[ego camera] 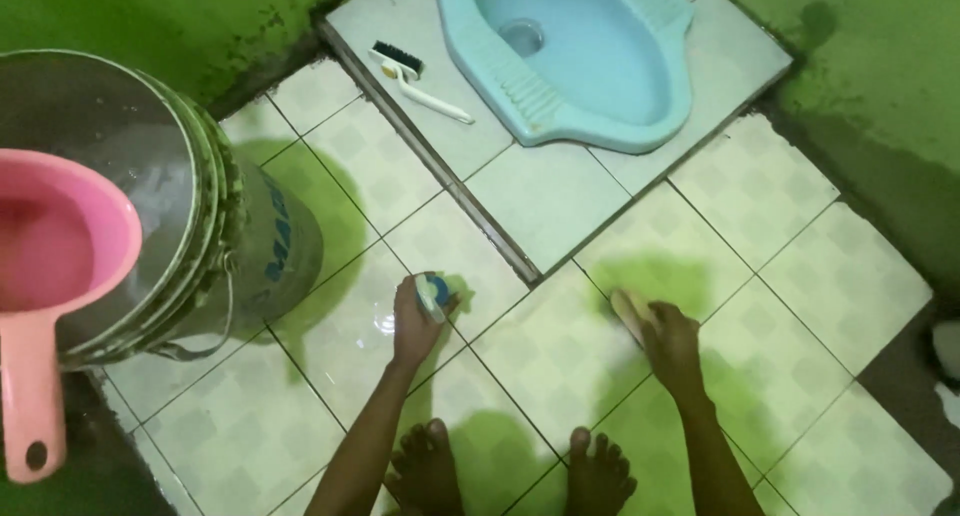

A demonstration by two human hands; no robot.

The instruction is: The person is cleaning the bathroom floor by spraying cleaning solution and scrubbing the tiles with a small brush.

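Head view of a tiled bathroom floor [560, 346]. The left hand [415, 321] has its fingers clenched around a small blue-and-white container [434, 294], held just above the floor near the metal bucket [200, 226]. The right hand [668, 338] grips a pale scrubbing pad [630, 311], pressed flat on a tile toward the raised step. Floor around both hands is wet and glossy; judged from this, scrubbing is under way, with the far tiles and the blue squat toilet [575, 61] untouched. A pink dipper [50, 266] rests on the bucket; a brush [415, 78] lies on the step
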